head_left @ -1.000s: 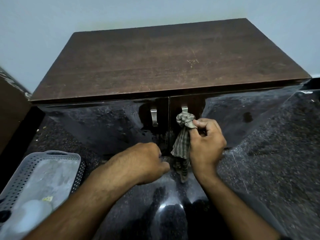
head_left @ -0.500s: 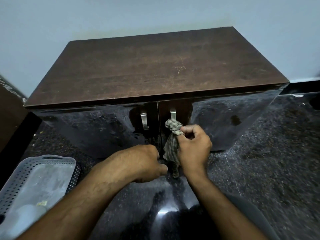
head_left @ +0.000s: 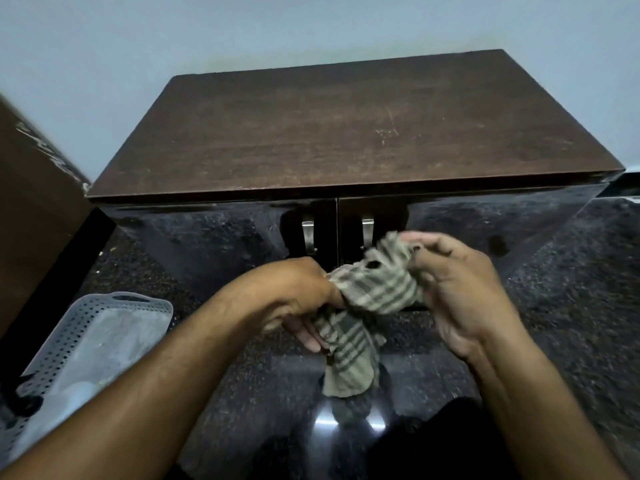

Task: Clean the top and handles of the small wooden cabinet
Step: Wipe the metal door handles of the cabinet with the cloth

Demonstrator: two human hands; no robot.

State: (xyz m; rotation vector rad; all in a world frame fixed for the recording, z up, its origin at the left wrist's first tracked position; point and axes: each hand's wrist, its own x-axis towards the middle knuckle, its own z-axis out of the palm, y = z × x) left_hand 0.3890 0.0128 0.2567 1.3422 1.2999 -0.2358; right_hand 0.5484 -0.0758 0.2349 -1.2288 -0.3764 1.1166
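Cloth (head_left: 374, 292) gripped by both hands, left (head_left: 298, 296) and right (head_left: 457, 289), below cabinet (head_left: 346, 133) front edge, clear of handles (head_left: 367, 233). Refold to a clean face, then wrap each handle fully.

— Sleeves anywhere?
— None in view; bare forearms (head_left: 145, 386), both, right down to the near edge.
— Rings, watch, gloves on the hands (head_left: 457, 292)?
— Bare too. Short nails, plain wrists.
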